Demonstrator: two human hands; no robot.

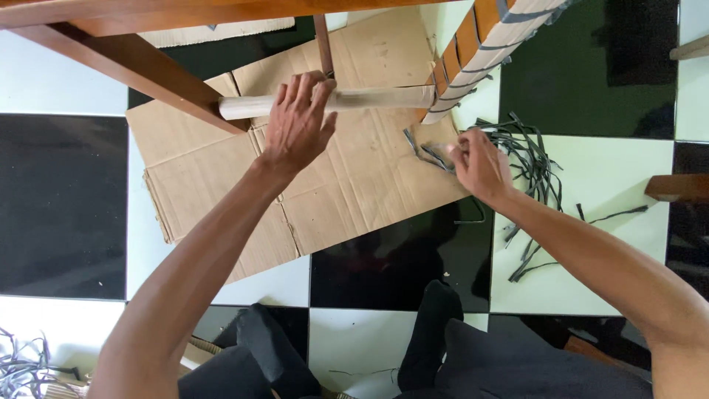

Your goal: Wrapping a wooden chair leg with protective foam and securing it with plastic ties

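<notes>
Your left hand (297, 122) sits just above centre frame, fingers curled over a pale round wooden rail (369, 98) that runs level from the dark brown frame leg (148, 74) at upper left to the woven seat edge (484, 44) at upper right. The grip is loose rather than clenched; the thumb side is hidden under the palm. Your right hand (480, 166), right of centre, is pinched shut on a dark grey strip (422, 151) that lies on the flattened cardboard (347, 185).

Around you: a loose heap of dark cut strips (532, 159) lies just beside the right hand on a white tile, some trailing down toward lower right. A thin upright spindle (323, 41) rises behind the left fingers. Another wooden piece (679, 187) pokes in at the right edge, cut off by the frame.

The seat and frame are cropped at the top. A tangle of grey strips (22, 366) at lower left is partly out of view. Your dark-clothed legs (436, 347) fill the bottom centre.

Bare cardboard lies between the two hands and below the left wrist; the black and white floor tiles (63, 207) at left are open.
</notes>
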